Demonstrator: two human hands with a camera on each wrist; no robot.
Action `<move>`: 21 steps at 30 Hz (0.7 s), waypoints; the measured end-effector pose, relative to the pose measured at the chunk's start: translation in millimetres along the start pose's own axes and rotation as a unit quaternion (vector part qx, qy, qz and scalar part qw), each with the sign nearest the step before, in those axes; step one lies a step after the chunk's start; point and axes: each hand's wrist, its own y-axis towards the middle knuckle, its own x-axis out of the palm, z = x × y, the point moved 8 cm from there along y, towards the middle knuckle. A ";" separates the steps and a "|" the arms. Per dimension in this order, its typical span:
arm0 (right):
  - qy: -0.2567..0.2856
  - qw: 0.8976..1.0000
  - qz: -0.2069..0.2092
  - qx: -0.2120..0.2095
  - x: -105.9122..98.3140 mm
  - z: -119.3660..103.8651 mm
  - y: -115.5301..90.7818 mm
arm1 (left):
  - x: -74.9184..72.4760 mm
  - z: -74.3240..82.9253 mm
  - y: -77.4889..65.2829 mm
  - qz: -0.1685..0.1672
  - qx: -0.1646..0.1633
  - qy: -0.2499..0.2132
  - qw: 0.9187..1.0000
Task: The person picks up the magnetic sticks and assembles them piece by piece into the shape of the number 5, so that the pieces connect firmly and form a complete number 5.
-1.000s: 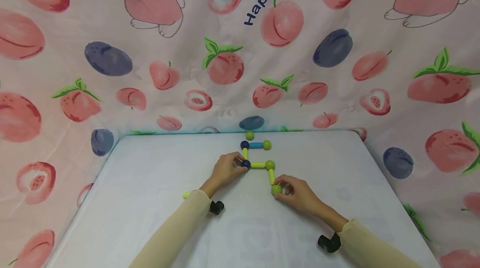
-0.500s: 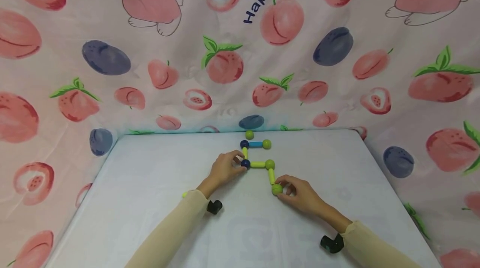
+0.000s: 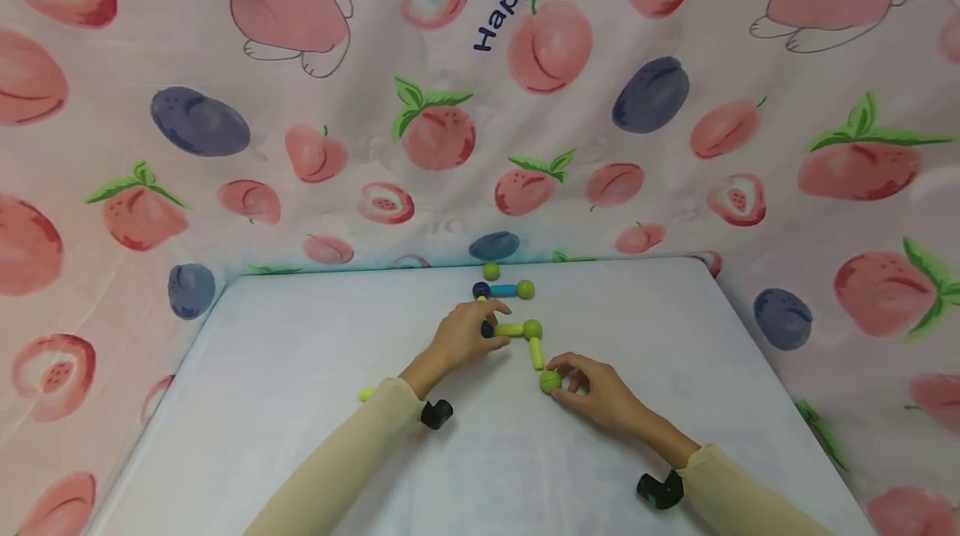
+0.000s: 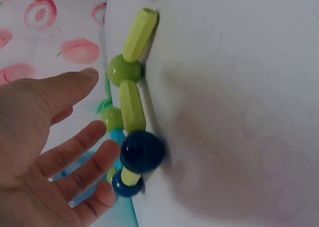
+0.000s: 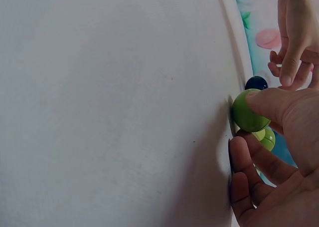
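My right hand (image 3: pixel 597 388) pinches a green ball (image 5: pixel 249 112) between thumb and fingers, close over the table. A small gap parts this ball from the free end of a yellow-green magnetic rod (image 4: pixel 141 35). That rod joins a green corner ball (image 3: pixel 532 328), from which another yellow-green rod (image 4: pixel 131 106) runs to a dark blue ball (image 4: pixel 142 152). Over the dark blue ball hovers my left hand (image 3: pixel 462 334), fingers spread and holding nothing. Beyond it, a second dark blue ball (image 3: pixel 481 291) links to a blue rod (image 3: pixel 503 291) with a green ball (image 3: pixel 526 289) at its end.
One loose green ball (image 3: pixel 491 271) lies by the far edge of the white table (image 3: pixel 637 311). The tip of a yellow-green rod (image 3: pixel 366 394) peeks out beside the left sleeve (image 3: pixel 345 457). Fruit-printed cloth (image 3: pixel 337 86) hangs behind.
My left hand has let go of the near dark blue ball and moved right over it, fingers spreading. The green ball in my right hand has come away from the rod's end.
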 end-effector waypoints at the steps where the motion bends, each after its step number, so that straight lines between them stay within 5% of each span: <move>1: 0.001 1.000 -0.001 0.000 0.1 -0.4 -0.4 | 2.1 1.8 0.6 -0.008 0.000 -0.005 1.000; 21: 0.006 1.000 0.007 -0.014 -1.2 0.8 -6.3 | 57.9 25.5 8.9 -0.109 0.041 0.092 0.989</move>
